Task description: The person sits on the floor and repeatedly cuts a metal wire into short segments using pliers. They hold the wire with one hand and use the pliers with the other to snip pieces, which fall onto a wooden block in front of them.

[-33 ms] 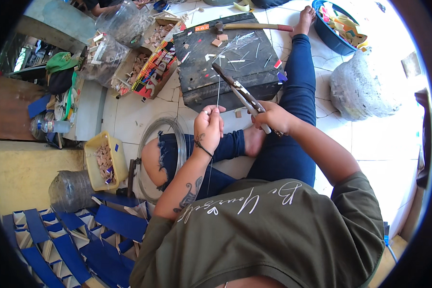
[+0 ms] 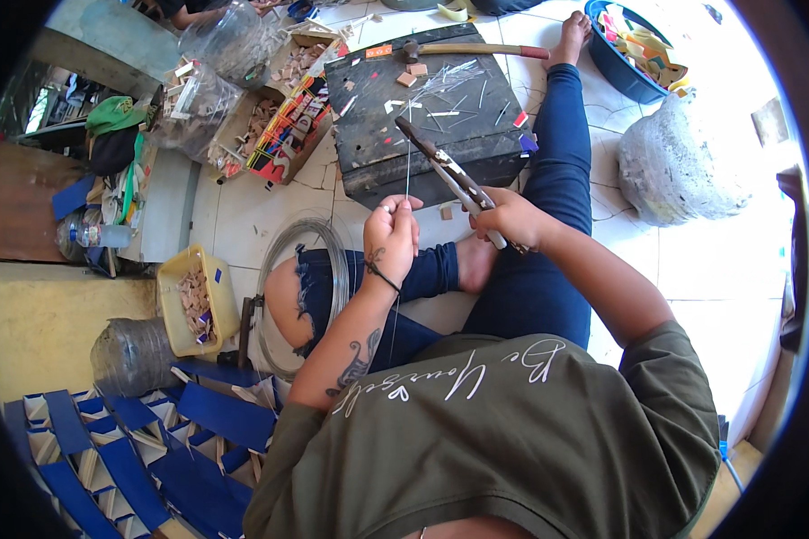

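My left hand (image 2: 391, 235) is closed, pinching a thin straight metal wire (image 2: 409, 171). The wire rises toward the black wooden block and trails down past my wrist. My right hand (image 2: 512, 222) grips the handles of worn metal snips (image 2: 454, 175), with dark jaws and partly white handles. The snips slant up and left, and their jaws lie at the wire's upper part; whether they touch it I cannot tell. A coil of wire (image 2: 268, 296) loops around my bent left knee. On the black block (image 2: 368, 99) lie short cut wires (image 2: 458, 79) and a hammer (image 2: 476, 50).
Left of the block, a cardboard box (image 2: 283, 135) holds small wooden pieces. A yellow bin (image 2: 229, 301) stands nearer, above blue panels (image 2: 225, 418) at lower left. At right are a blue tub (image 2: 634, 88) of scraps and a wrapped bundle (image 2: 679, 166). My legs flank the block.
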Tool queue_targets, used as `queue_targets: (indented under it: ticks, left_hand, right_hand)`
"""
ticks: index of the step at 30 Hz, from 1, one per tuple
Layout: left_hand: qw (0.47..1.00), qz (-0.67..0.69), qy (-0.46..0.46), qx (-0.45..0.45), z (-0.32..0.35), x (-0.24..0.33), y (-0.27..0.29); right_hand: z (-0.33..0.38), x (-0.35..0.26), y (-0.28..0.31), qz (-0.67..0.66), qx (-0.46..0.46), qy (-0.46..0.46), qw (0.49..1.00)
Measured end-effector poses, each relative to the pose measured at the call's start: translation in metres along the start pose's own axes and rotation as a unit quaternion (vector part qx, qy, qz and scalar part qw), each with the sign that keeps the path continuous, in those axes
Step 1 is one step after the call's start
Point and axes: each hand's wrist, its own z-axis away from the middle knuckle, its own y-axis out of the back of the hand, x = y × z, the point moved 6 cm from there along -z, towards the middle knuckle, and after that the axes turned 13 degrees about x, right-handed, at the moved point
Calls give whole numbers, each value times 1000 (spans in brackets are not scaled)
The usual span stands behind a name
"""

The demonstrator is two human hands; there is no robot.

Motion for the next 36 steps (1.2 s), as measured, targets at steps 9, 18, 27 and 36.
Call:
queue_targets:
  ticks: [9, 18, 27, 36]
  left_hand:
    - [999, 43, 8, 19, -11, -1, -3]
    - [999, 44, 5, 18, -13, 3, -5]
    - [998, 68, -5, 0, -25, 10, -1]
    - [999, 13, -42, 4, -25, 14, -9]
  right_hand:
    - [-4, -10, -2, 22, 33, 7, 999]
    - [-12, -10, 7, 159, 98, 78, 979]
    - [11, -17, 7, -88, -96, 64, 989]
    - [19, -9, 0, 25, -132, 57, 989]
